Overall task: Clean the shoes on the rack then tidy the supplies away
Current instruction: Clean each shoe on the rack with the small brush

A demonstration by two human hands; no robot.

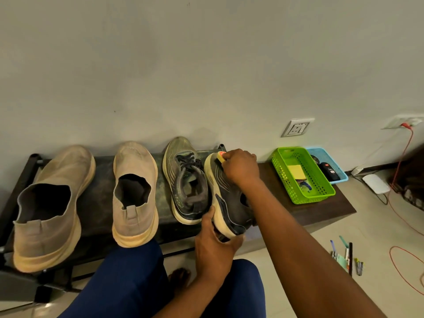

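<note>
Several shoes stand on a low black rack: two beige slip-ons and a grey-green laced trainer. Its mate, a dark trainer, is tipped on its side at the rack's right end. My left hand grips this shoe's heel and pale sole. My right hand grips a small yellow brush with a red spot and holds it against the shoe's toe. Most of the brush is hidden by my fingers.
A dark wooden board to the right carries a green basket holding a yellow cloth, and a blue basket with dark bottles. Pens lie on the floor. Red cable and a white device lie at the far right. My knees are below.
</note>
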